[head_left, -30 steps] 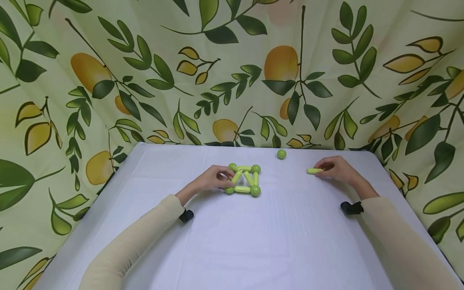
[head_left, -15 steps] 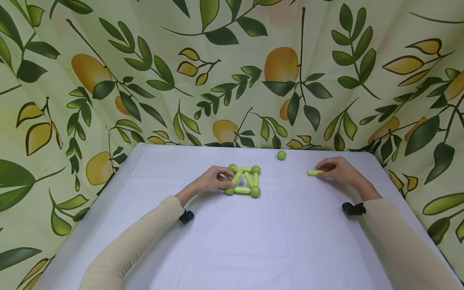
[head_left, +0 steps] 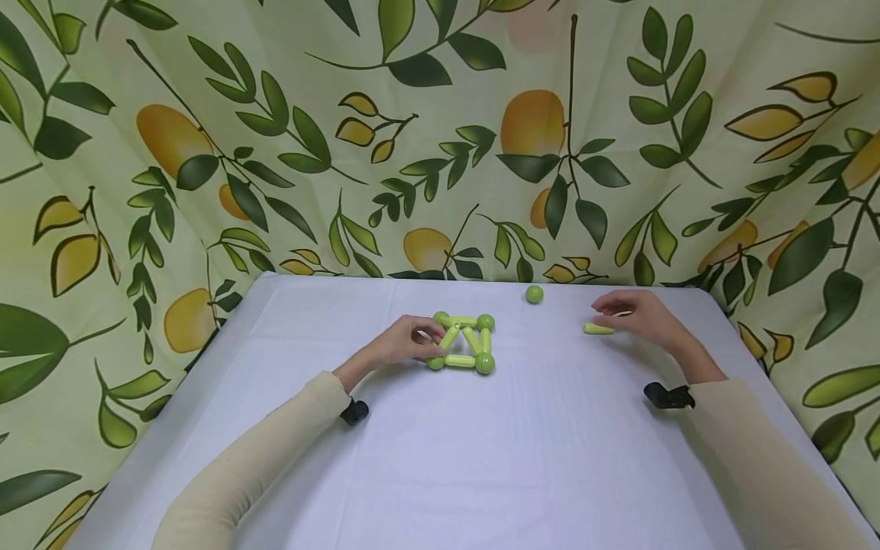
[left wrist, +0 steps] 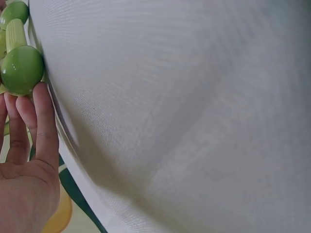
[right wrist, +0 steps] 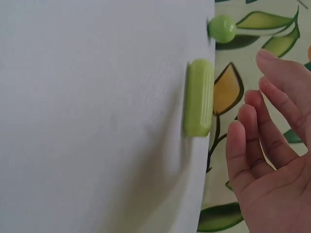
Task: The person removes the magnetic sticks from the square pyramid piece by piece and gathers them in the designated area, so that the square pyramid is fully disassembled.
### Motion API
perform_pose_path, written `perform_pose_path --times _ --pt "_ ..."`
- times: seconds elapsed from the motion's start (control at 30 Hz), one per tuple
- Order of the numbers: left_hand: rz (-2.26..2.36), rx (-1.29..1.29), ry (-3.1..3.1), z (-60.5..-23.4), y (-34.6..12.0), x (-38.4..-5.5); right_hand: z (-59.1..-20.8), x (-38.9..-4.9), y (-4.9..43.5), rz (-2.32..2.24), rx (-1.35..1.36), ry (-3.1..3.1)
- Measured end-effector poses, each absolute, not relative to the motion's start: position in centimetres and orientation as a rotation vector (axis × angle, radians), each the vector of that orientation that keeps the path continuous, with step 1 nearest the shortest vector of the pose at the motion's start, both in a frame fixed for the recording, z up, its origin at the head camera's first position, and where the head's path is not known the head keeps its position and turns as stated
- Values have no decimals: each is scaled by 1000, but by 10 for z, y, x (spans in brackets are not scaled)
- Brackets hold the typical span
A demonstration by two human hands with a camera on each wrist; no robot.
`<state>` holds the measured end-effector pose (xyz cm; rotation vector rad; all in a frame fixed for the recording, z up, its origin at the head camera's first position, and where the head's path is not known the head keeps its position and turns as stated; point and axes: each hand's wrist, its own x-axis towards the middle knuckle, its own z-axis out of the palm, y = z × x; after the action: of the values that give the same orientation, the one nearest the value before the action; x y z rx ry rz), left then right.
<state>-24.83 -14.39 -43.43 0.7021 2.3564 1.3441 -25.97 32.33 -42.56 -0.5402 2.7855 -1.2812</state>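
My left hand (head_left: 406,338) holds the left side of a square frame of green balls and ribbed yellow-green rods (head_left: 459,360), lying on the table. Two more rods lean together inside the square. In the left wrist view my fingertips touch a green ball (left wrist: 22,70) of that frame; much of the frame is out of that view. My right hand (head_left: 639,315) hovers over a loose yellow-green rod (head_left: 596,329). Seen from the right wrist, this hand (right wrist: 274,165) has its fingers spread apart from the rod (right wrist: 199,97) and holds nothing.
A single green ball (head_left: 534,295) sits near the table's back edge, between the frame and the loose rod. The white-covered table (head_left: 481,458) meets a leaf-and-fruit patterned curtain (head_left: 440,137) at the back and sides.
My right hand has let go of the loose rod and lifted slightly, its fingers opening. The rod stays where it lay. The left hand and the frame have not visibly moved.
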Motion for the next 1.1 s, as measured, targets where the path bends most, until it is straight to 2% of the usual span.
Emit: perform_pose_path --times 0.5,1.1 --pt "1325 719 2373 -434 -143 -250 -421 -252 272 -1400 -655 2616" --pt "1310 694 2380 -431 -143 -248 -431 -250 185 -1547 -808 2319"
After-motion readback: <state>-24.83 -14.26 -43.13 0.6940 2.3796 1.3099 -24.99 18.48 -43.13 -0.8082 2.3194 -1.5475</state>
